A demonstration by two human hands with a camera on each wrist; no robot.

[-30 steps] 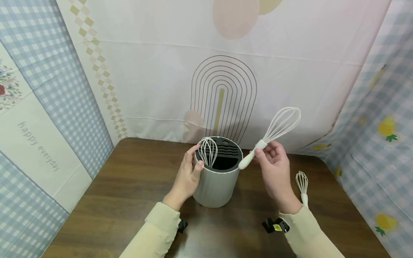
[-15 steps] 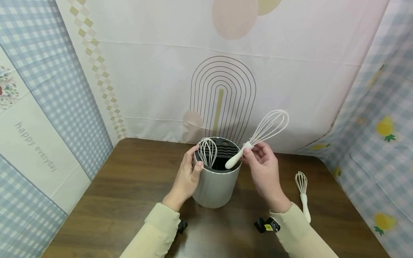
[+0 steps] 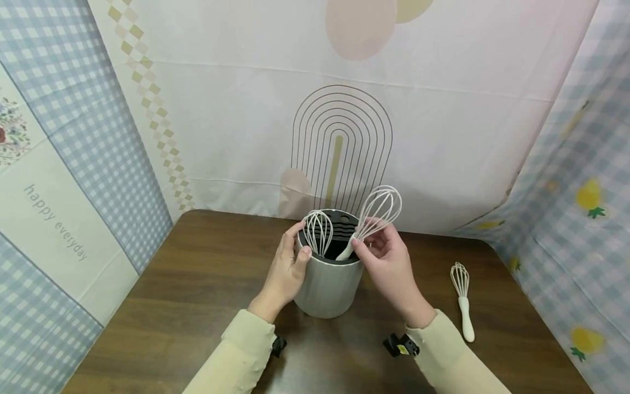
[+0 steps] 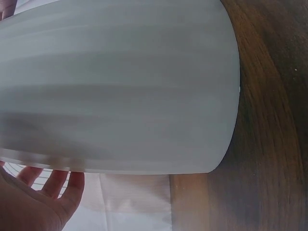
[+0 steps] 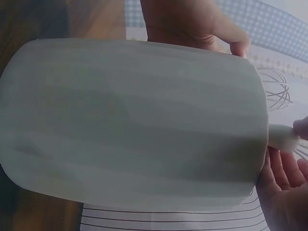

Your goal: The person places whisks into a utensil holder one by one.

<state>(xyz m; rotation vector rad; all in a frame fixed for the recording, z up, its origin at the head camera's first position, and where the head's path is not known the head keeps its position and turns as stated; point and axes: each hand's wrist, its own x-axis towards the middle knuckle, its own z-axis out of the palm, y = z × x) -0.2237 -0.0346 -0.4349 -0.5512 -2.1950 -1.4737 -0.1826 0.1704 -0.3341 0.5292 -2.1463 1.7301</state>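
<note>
The right hand (image 3: 391, 265) pinches a whisk (image 3: 379, 210); the left hand (image 3: 284, 268) grips the container (image 3: 327, 290), which hides the handle of another whisk (image 3: 319, 232). Patterned cloth (image 3: 236, 120) hangs behind the brown bench (image 3: 221, 273).

One high view, two close ones

The head camera looks forward and down over the table (image 3: 197, 306), farthest back of the three, with the canister (image 3: 327, 290) mid-frame. Down there, the left wrist camera (image 3: 279, 346) and right wrist camera (image 3: 401, 346) face its side from very near, both pictures turned sideways: base at frame right, then at frame left. All three share the left hand (image 3: 290, 268).
</note>
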